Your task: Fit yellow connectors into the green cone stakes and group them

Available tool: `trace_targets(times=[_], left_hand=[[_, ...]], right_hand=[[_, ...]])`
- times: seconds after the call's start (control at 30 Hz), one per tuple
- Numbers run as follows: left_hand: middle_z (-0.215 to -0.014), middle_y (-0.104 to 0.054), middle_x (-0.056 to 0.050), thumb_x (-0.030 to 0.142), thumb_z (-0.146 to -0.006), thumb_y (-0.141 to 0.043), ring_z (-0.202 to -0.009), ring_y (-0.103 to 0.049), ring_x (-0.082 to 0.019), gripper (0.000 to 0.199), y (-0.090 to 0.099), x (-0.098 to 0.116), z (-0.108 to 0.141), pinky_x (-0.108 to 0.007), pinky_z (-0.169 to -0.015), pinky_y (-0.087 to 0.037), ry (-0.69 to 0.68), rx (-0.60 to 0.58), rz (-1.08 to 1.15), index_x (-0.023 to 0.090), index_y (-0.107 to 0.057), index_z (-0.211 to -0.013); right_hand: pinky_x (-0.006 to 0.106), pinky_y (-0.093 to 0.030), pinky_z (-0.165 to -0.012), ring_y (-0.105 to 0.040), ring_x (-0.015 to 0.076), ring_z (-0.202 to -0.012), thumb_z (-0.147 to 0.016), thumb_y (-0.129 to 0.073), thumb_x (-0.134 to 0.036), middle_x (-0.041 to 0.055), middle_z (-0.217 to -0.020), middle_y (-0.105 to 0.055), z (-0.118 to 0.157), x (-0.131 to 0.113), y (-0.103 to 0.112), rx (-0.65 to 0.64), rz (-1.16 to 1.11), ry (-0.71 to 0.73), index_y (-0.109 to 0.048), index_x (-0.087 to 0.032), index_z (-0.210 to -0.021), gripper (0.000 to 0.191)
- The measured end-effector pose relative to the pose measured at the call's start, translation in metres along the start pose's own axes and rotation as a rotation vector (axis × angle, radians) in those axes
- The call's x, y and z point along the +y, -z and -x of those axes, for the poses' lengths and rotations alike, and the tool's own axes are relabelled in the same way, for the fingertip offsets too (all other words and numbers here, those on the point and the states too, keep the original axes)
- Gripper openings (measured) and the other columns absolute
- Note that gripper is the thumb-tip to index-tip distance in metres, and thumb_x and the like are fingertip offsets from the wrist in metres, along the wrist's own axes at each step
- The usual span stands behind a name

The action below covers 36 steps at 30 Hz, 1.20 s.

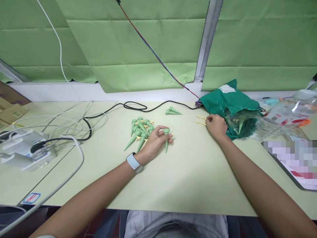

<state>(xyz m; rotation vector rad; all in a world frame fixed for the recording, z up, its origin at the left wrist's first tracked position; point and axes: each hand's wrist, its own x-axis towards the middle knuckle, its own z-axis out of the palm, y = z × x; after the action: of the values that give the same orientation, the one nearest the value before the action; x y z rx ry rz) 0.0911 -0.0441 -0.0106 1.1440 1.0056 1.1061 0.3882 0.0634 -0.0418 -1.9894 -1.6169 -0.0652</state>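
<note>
In the middle of the table, my left hand (158, 140) is closed around a green plastic watering spike (166, 131), its tip pointing down. A bit of yellow pokes out beside that spike at my fingers. To the left of this hand lies a pile of similar green spikes (140, 129), several with yellow valve pieces in them. Farther right, my right hand (216, 125) has its fingers pinched at a few small yellow valve pieces (200, 123) on the table. Its fingertips partly hide what they grip. Two loose green spikes (173, 111) lie farther back.
A torn green plastic bag (231, 99) holding a spike in clear wrap stands right of my right hand. Beyond it are a large clear bottle (292, 110) and a tablet-like panel (294, 162). Cables and white power adapters (29, 150) crowd the left; a black cable (158, 107) runs along the back.
</note>
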Motion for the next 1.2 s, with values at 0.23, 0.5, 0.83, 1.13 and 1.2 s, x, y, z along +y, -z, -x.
trace_targets(times=[0.23, 0.5, 0.83, 1.13, 1.2], left_hand=[[-0.086, -0.062, 0.002, 0.033, -0.081, -0.08, -0.078, -0.07, -0.017, 0.04, -0.001, 0.0, 0.0, -0.039, -0.089, -0.052, -0.008, 0.007, 0.02, 0.023, -0.057, -0.111], [-0.08, -0.064, 0.002, 0.035, -0.078, -0.083, -0.075, -0.069, -0.016, 0.042, -0.003, 0.001, 0.001, -0.034, -0.082, -0.052, -0.018, -0.02, 0.034, 0.023, -0.059, -0.11], [-0.079, -0.068, -0.002, 0.04, -0.083, -0.078, -0.076, -0.067, -0.017, 0.036, -0.004, 0.004, -0.001, -0.032, -0.077, -0.053, -0.009, -0.028, 0.086, 0.017, -0.065, -0.108], [-0.077, -0.063, 0.0, 0.036, -0.078, -0.083, -0.077, -0.067, -0.019, 0.041, -0.003, 0.009, 0.001, -0.032, -0.067, -0.056, -0.046, 0.034, -0.071, 0.02, -0.064, -0.11], [-0.08, -0.066, -0.002, 0.035, -0.079, -0.082, -0.078, -0.068, -0.02, 0.038, -0.003, 0.01, 0.001, -0.034, -0.068, -0.057, 0.009, -0.007, 0.011, 0.019, -0.063, -0.108]], right_hand=[[0.031, -0.041, -0.067, -0.065, 0.0231, -0.084, -0.088, -0.058, -0.024, 0.0097, -0.107, -0.072, 0.003, -0.002, 0.003, 0.105, -0.08, 0.046, -0.077, -0.021, -0.097, 0.021], [0.03, -0.047, -0.062, -0.06, 0.0178, -0.067, -0.095, -0.059, -0.042, 0.0035, -0.082, -0.07, 0.077, -0.077, 0.02, -0.288, -0.853, 0.382, -0.071, -0.022, -0.095, 0.023], [0.029, -0.054, -0.058, -0.064, 0.0141, -0.061, -0.087, -0.073, -0.05, 0.0016, -0.079, -0.07, 0.099, -0.101, 0.008, -0.797, -1.356, 0.214, -0.063, -0.021, -0.095, 0.032], [0.03, -0.057, -0.061, -0.072, 0.019, -0.065, -0.084, -0.075, -0.044, 0.0041, -0.075, -0.073, 0.094, -0.101, 0.01, -0.793, -1.357, 0.166, -0.066, -0.018, -0.089, 0.028], [0.029, -0.056, -0.06, -0.072, 0.0185, -0.065, -0.085, -0.074, -0.043, 0.0039, -0.075, -0.073, 0.093, -0.1, 0.013, -0.778, -1.329, 0.201, -0.067, -0.018, -0.089, 0.026]])
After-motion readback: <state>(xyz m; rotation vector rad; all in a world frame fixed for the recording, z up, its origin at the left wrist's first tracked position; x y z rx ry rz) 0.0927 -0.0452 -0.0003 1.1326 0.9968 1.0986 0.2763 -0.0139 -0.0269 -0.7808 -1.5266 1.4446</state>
